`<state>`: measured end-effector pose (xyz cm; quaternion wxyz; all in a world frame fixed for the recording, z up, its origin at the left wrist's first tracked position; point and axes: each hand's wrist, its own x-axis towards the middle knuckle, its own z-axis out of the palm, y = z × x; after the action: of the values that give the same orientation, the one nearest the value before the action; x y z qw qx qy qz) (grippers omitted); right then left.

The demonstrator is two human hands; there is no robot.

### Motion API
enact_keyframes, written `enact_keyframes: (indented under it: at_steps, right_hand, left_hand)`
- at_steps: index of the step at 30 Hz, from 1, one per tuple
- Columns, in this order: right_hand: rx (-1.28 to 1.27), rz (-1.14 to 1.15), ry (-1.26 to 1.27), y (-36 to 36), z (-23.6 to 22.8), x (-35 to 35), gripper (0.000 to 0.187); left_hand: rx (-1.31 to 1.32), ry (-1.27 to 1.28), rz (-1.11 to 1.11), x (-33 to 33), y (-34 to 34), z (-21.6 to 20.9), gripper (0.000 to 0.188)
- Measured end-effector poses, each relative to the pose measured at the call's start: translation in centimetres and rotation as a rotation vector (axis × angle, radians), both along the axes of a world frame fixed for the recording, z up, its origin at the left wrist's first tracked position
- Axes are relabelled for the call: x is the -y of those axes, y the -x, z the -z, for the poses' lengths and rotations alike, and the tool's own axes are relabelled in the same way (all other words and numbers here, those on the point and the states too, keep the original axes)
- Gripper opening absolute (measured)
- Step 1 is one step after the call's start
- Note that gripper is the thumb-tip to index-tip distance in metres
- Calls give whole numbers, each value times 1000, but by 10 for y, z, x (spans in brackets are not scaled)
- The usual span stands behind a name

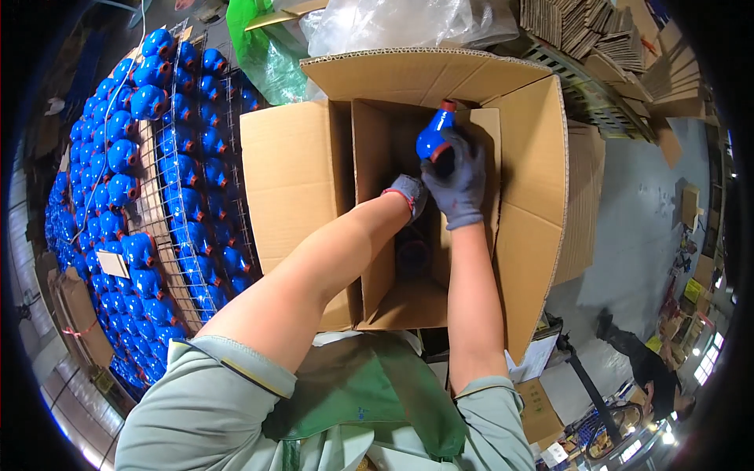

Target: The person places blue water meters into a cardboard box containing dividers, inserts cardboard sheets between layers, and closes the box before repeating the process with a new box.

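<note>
The right hand [459, 182] holds 1 blue bottle [433, 140] near 12 o'clock in the box [528, 157] — left hand [408, 195] at 7 o'clock from it, grip hidden, cannot tell.

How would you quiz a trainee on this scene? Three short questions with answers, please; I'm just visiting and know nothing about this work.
1. True or false: the left hand is bare.
2. What does the right hand hold?
a) a sheet of clear plastic
b) a blue piece with red ends
c) a strip of cardboard
3. Fill the gap: the many other blue pieces sit to the ____ of the open cardboard box in this view.

Key:
1. False; it wears a grey glove with a red edge at the wrist.
2. b
3. left
</note>
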<state>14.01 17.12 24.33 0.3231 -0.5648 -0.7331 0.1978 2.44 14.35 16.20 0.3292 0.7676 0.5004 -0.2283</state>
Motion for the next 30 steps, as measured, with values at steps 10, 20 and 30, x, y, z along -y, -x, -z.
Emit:
enact_keyframes:
  at_steps: [10, 20, 30]
  right_hand:
    - [836, -447, 328, 42, 111, -36, 56]
    - [941, -446, 419, 19, 138, -47, 42]
    - [-511, -97, 160, 107, -63, 85, 36]
  left_hand:
    - [290, -4, 25, 43, 27, -97, 46]
    - [-871, -1055, -912, 236, 437, -187, 77]
    - [817, -419, -2017, 233, 450, -224, 61]
